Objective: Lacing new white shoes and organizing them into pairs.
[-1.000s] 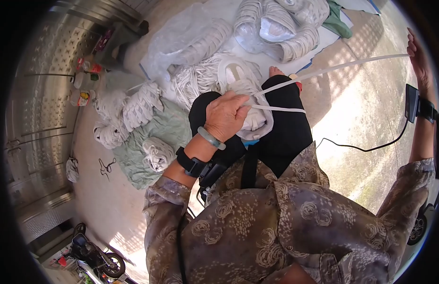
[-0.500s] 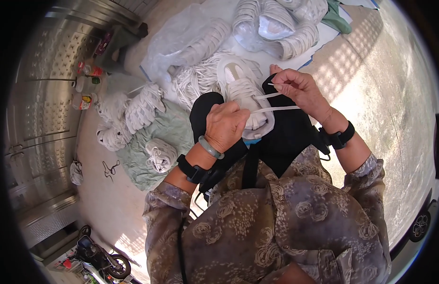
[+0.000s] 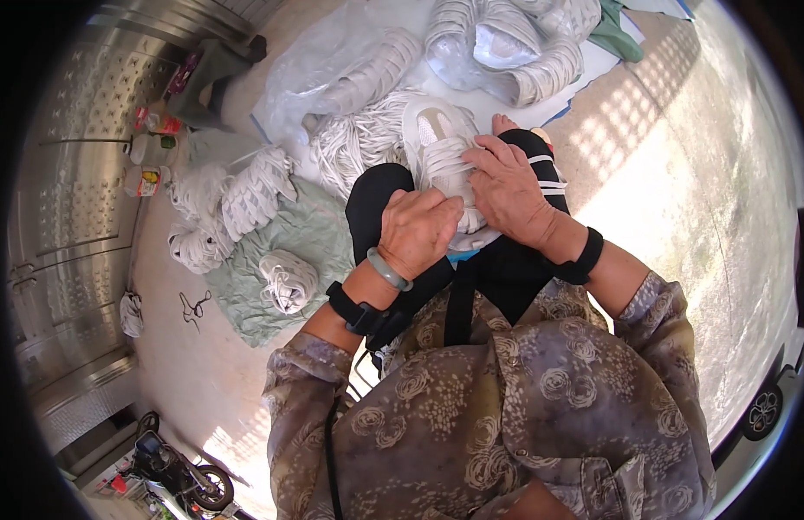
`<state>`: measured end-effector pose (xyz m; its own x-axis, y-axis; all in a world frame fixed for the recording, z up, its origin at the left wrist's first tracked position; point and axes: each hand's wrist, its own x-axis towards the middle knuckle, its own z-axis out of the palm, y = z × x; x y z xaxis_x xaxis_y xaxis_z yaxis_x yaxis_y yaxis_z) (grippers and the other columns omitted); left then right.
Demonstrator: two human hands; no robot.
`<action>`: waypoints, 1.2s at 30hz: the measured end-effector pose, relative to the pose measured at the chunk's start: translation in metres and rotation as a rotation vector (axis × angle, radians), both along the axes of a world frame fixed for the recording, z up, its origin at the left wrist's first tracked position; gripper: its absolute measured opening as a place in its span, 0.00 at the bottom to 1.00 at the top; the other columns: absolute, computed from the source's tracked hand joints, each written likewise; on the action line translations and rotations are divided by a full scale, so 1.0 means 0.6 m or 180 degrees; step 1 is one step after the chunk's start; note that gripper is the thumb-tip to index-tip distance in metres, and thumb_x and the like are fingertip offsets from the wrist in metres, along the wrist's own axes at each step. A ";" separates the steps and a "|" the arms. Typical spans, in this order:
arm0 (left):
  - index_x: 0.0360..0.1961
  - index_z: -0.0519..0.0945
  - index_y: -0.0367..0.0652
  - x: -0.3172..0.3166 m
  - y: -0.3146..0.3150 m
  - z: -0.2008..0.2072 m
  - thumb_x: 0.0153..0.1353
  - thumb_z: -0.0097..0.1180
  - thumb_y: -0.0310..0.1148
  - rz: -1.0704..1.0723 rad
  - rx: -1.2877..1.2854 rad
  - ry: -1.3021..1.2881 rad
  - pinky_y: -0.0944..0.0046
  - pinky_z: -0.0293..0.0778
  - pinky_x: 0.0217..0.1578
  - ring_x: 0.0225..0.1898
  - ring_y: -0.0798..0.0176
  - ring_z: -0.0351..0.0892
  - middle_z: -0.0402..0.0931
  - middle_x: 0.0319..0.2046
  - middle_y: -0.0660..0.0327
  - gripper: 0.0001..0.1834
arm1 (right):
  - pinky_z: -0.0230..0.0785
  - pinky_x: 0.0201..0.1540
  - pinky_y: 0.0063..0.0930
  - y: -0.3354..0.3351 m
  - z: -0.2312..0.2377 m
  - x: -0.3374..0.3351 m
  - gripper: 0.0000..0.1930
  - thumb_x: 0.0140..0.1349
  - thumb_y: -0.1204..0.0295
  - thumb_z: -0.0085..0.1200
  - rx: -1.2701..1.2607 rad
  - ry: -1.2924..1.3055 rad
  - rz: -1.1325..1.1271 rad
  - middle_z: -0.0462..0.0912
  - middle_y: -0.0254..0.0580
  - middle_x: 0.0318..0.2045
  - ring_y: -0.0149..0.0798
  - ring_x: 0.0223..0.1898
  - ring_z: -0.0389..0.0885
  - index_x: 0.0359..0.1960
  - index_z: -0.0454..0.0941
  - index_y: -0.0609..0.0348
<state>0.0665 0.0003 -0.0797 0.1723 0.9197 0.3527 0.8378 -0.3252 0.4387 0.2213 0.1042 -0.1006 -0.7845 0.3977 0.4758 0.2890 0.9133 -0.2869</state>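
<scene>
A white lace-up shoe (image 3: 435,139) lies across my lap, its toe pointing away from me. My left hand (image 3: 417,227) is closed at the left edge of its opening, and the fingertips are partly hidden. From the other side, my right hand (image 3: 516,192) grips the shoe, bent fingers resting on the lacing and thumb tucked toward the tongue. A loose white lace (image 3: 551,187) trails over my right knee. Beyond the shoe sits a large heap of white laces (image 3: 359,147).
Stacks of white shoe uppers (image 3: 541,74) lie on plastic at the back. More bundles (image 3: 256,195) and a single laced shoe (image 3: 288,282) rest on a green cloth (image 3: 237,299) at left. Scissors (image 3: 194,305) lie on the floor; a metal door (image 3: 77,191) stands far left.
My right hand has come left and down from holding the lace out to the right, onto the shoe. The lace now hangs over my right knee. My left hand stays nearly in place.
</scene>
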 end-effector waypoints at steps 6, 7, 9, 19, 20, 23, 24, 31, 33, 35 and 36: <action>0.27 0.78 0.45 0.007 0.011 0.007 0.44 0.57 0.31 0.0388 0.0279 -0.0106 0.61 0.60 0.27 0.26 0.59 0.70 0.69 0.24 0.63 0.07 | 0.57 0.48 0.38 -0.004 0.004 -0.020 0.09 0.40 0.72 0.51 -0.0062 -0.0206 -0.0217 0.69 0.43 0.45 0.46 0.54 0.61 0.23 0.75 0.64; 0.27 0.79 0.45 0.005 0.020 0.013 0.44 0.57 0.31 0.0487 0.0365 0.0089 0.61 0.61 0.27 0.28 0.58 0.71 0.70 0.26 0.61 0.07 | 0.57 0.47 0.39 -0.004 0.006 -0.023 0.09 0.40 0.72 0.51 -0.0030 -0.0277 -0.0258 0.68 0.42 0.46 0.46 0.54 0.60 0.23 0.75 0.64; 0.27 0.79 0.45 0.004 0.033 0.013 0.44 0.58 0.30 0.0587 0.0456 0.0280 0.62 0.62 0.28 0.31 0.57 0.71 0.71 0.28 0.59 0.06 | 0.57 0.48 0.40 -0.005 0.002 -0.024 0.08 0.40 0.73 0.52 -0.0135 -0.0309 -0.0300 0.68 0.42 0.46 0.46 0.55 0.60 0.23 0.75 0.64; 0.26 0.74 0.40 -0.009 0.040 0.001 0.41 0.60 0.24 0.0817 -0.0188 -0.0750 0.66 0.67 0.25 0.23 0.62 0.68 0.71 0.29 0.60 0.09 | 0.59 0.51 0.37 0.030 -0.025 -0.018 0.07 0.40 0.84 0.50 -0.1468 0.0410 0.0373 0.66 0.45 0.51 0.49 0.51 0.64 0.21 0.71 0.59; 0.26 0.74 0.40 -0.012 0.040 0.002 0.41 0.60 0.23 0.0804 -0.0413 -0.1022 0.69 0.66 0.22 0.19 0.66 0.66 0.70 0.29 0.61 0.09 | 0.59 0.51 0.37 0.028 -0.027 -0.019 0.07 0.40 0.84 0.50 -0.1478 0.0419 0.0382 0.66 0.45 0.51 0.49 0.51 0.64 0.21 0.71 0.59; 0.28 0.75 0.39 -0.016 0.037 -0.002 0.42 0.60 0.22 0.0782 -0.0419 -0.1347 0.73 0.63 0.19 0.16 0.72 0.62 0.70 0.28 0.64 0.09 | 0.61 0.49 0.34 0.020 -0.027 -0.022 0.08 0.40 0.86 0.48 -0.1717 0.0902 0.0431 0.67 0.45 0.50 0.49 0.48 0.66 0.20 0.68 0.58; 0.28 0.75 0.39 -0.016 0.034 -0.006 0.42 0.60 0.22 0.0792 -0.0430 -0.1339 0.73 0.63 0.19 0.16 0.72 0.62 0.70 0.28 0.64 0.09 | 0.61 0.49 0.32 0.018 -0.026 -0.024 0.08 0.41 0.86 0.48 -0.1889 0.0934 0.0437 0.67 0.45 0.50 0.49 0.48 0.66 0.20 0.68 0.58; 0.28 0.76 0.39 -0.010 0.038 -0.005 0.42 0.60 0.21 0.0819 -0.0375 -0.1340 0.73 0.62 0.18 0.16 0.73 0.61 0.70 0.28 0.64 0.10 | 0.50 0.56 0.52 0.014 -0.006 -0.017 0.02 0.45 0.76 0.52 -0.1046 -0.0136 0.0005 0.68 0.44 0.50 0.47 0.58 0.58 0.22 0.73 0.56; 0.28 0.76 0.39 -0.008 0.038 -0.005 0.42 0.60 0.21 0.0779 -0.0383 -0.1235 0.73 0.62 0.18 0.16 0.73 0.62 0.70 0.28 0.64 0.10 | 0.46 0.55 0.57 0.016 0.001 -0.013 0.03 0.45 0.74 0.52 -0.0660 -0.0452 -0.0046 0.67 0.44 0.51 0.47 0.59 0.55 0.24 0.75 0.57; 0.29 0.76 0.39 -0.006 0.038 -0.007 0.42 0.60 0.21 0.0820 -0.0407 -0.1216 0.72 0.63 0.18 0.16 0.72 0.62 0.70 0.29 0.63 0.10 | 0.43 0.55 0.61 0.016 0.010 -0.009 0.05 0.45 0.73 0.52 -0.0259 -0.0776 -0.0117 0.67 0.44 0.51 0.47 0.61 0.53 0.26 0.76 0.57; 0.29 0.76 0.39 -0.007 0.037 -0.008 0.42 0.60 0.21 0.0804 -0.0414 -0.1202 0.72 0.63 0.18 0.16 0.72 0.62 0.70 0.29 0.63 0.10 | 0.43 0.55 0.60 0.015 0.014 -0.009 0.07 0.45 0.73 0.52 -0.0371 -0.0901 -0.0119 0.67 0.44 0.51 0.47 0.61 0.54 0.27 0.76 0.58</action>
